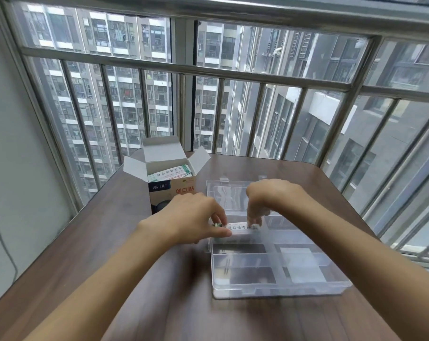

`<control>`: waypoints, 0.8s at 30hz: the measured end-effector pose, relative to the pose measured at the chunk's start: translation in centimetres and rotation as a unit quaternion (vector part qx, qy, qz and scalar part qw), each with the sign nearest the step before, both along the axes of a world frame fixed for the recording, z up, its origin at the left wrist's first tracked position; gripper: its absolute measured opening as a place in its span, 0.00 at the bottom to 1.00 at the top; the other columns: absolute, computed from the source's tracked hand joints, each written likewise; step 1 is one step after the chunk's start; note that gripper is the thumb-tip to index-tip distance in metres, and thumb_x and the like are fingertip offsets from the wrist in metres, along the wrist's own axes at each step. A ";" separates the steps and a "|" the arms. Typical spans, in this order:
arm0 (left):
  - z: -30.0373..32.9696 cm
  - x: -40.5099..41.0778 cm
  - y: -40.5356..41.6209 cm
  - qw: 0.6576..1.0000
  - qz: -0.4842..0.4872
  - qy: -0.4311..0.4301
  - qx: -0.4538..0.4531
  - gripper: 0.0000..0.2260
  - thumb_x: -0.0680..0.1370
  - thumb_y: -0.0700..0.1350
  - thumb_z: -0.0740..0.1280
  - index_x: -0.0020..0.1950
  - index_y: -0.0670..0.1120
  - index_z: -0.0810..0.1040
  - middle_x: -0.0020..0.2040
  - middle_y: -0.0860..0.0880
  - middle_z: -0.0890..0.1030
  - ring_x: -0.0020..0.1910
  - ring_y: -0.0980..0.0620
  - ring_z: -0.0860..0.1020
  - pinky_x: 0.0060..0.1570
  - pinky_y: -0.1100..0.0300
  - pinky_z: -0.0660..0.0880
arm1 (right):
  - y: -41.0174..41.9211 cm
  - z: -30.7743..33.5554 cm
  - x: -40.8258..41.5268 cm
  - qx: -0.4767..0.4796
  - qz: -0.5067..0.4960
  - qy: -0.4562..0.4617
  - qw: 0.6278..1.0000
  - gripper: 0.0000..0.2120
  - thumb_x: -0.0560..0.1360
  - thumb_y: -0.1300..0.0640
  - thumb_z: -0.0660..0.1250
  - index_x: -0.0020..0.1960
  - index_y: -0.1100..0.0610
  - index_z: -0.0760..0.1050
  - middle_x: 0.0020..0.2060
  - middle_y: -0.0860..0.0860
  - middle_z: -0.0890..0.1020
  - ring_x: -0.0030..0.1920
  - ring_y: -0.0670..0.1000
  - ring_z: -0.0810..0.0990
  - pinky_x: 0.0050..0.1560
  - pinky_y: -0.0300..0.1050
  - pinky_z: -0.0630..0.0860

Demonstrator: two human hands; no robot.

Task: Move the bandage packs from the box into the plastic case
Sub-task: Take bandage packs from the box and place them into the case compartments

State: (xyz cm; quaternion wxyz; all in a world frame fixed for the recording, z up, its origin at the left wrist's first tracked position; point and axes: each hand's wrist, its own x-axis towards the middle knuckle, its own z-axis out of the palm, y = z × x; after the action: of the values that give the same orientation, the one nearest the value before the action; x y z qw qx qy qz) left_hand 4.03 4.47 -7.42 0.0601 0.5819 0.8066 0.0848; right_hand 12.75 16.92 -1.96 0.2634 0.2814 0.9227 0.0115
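Two hands on one bandage pack (240, 227): left hand (196, 215) pinching left end, right hand (262, 200) fingertips curled on right end. Pack between fingers, over case (307, 289) upper-left compartment. Step: placing. Next: lower, release, return to box (170, 185) behind left fingers.

We see a white bandage pack (240, 227) lying crosswise over the far-left compartments of our clear plastic case (277, 279), while more packs (170, 174) remain in the open cardboard box (171, 190) just left of it.
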 end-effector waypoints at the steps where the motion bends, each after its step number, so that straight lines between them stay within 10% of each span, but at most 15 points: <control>1: 0.0 0.0 0.0 1.000 -0.001 0.006 0.000 0.17 0.73 0.65 0.65 0.55 0.58 0.80 0.52 0.60 0.82 0.49 0.57 0.80 0.44 0.61 0.70 | -0.1 0.2 -0.3 -0.021 -0.002 -0.030 0.999 0.11 0.78 0.51 0.64 0.48 0.58 0.79 0.43 0.50 0.79 0.39 0.48 0.72 0.40 0.37 0.71; 5: 0.0 0.0 0.0 1.000 -0.003 -0.002 0.004 0.18 0.73 0.65 0.65 0.55 0.57 0.81 0.52 0.60 0.82 0.49 0.58 0.80 0.43 0.61 0.69 | 0.5 0.3 0.0 -0.068 -0.019 -0.041 0.997 0.12 0.78 0.51 0.64 0.38 0.56 0.75 0.30 0.48 0.66 0.28 0.46 0.62 0.18 0.32 0.59; 18: -0.1 0.2 0.0 1.000 0.009 0.002 0.014 0.17 0.74 0.65 0.64 0.56 0.56 0.80 0.54 0.58 0.82 0.52 0.55 0.78 0.45 0.59 0.70 | 1.7 -1.3 1.2 -0.153 -0.116 0.056 0.980 0.15 0.76 0.50 0.67 0.52 0.63 0.80 0.31 0.49 0.73 0.29 0.46 0.66 0.27 0.36 0.64; 24: -0.2 0.3 -0.1 1.000 0.012 0.006 0.016 0.17 0.75 0.64 0.62 0.58 0.58 0.78 0.56 0.57 0.80 0.54 0.54 0.77 0.47 0.59 0.70 | 2.0 -1.6 1.7 -0.105 -0.089 0.094 0.986 0.11 0.75 0.50 0.68 0.38 0.57 0.77 0.30 0.48 0.74 0.29 0.46 0.69 0.29 0.36 0.67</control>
State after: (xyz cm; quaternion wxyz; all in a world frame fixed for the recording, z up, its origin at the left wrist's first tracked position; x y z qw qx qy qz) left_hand 4.29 4.38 -7.60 0.0454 0.5738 0.8122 0.0948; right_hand 14.41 18.94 -3.54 0.2036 0.3330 0.9107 -0.1355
